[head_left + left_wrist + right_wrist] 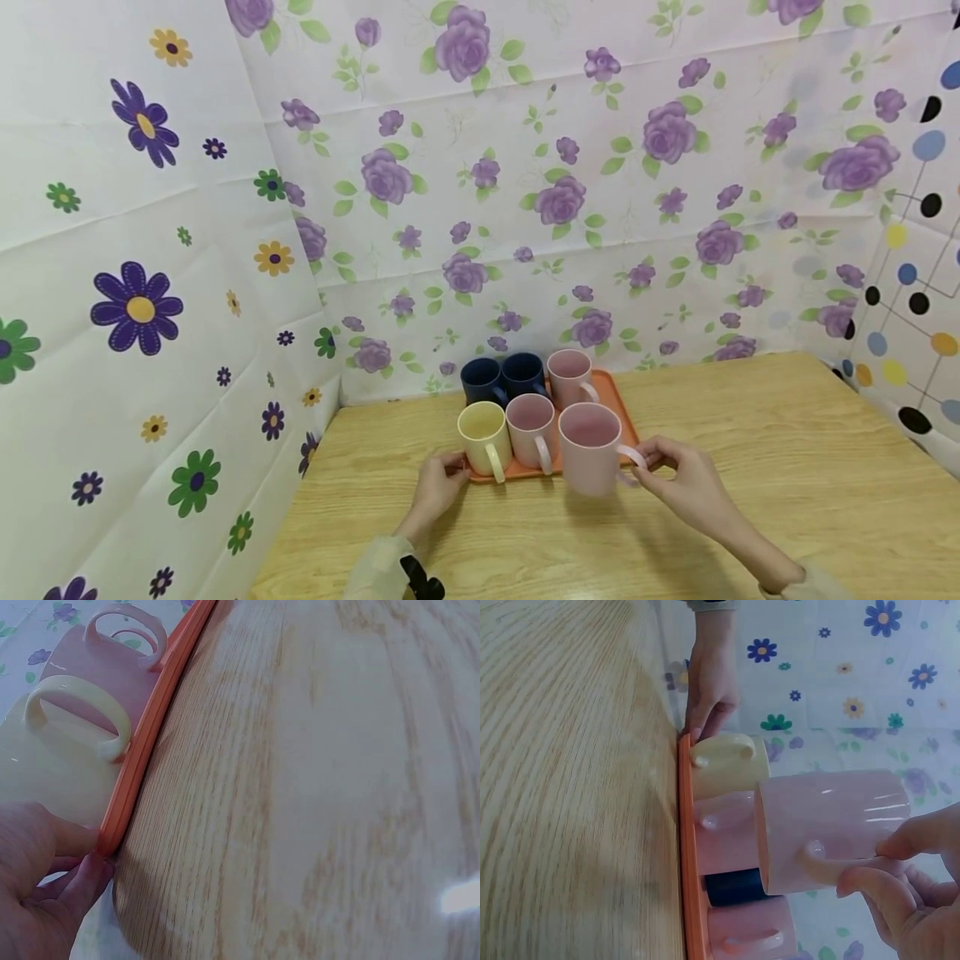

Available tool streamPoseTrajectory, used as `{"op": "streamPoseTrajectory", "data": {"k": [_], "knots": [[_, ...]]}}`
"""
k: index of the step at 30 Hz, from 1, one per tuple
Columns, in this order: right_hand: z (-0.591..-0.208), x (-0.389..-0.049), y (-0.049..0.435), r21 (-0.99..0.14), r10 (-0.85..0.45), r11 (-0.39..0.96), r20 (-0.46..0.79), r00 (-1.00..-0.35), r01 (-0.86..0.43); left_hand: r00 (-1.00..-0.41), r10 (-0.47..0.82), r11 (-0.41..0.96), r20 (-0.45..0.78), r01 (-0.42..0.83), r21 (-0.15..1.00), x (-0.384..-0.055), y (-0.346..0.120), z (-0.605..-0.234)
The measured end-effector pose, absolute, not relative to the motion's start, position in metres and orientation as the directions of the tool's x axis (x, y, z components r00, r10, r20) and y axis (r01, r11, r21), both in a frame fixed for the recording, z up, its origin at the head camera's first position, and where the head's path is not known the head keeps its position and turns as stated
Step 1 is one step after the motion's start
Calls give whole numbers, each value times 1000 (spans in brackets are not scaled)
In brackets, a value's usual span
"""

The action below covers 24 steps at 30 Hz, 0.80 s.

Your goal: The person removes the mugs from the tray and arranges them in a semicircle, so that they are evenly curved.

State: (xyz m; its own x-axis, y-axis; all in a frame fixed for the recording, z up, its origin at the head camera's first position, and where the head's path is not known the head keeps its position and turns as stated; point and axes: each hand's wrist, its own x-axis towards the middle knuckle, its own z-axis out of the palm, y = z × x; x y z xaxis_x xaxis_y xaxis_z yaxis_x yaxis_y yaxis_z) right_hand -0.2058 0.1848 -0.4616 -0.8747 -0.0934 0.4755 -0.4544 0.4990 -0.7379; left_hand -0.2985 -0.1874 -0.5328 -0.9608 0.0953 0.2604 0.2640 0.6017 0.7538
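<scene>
My right hand pinches the handle of a pink mug, which is held upright over the front right part of an orange tray. In the right wrist view, thumb and fingers close on that mug's handle. At the tray's front left corner, my left hand grips the rim; the left wrist view shows thumb and fingertips pinching the orange edge. On the tray's front row stand a yellow mug and a pink mug. Behind them are two dark blue mugs and another pink mug.
The tray lies on a wood-grain table, close to the rose-patterned cloth at the back. A daisy-patterned cloth hangs on the left side, and a dotted cloth on the right.
</scene>
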Motion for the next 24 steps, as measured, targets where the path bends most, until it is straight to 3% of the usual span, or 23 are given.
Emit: {"op": "streamPoseTrajectory", "data": {"k": [24], "knots": [[-455,-196,171,-752,-182,373,515,-837,-544,-963,75,617,258,248,747,-297,-185,-533]]}}
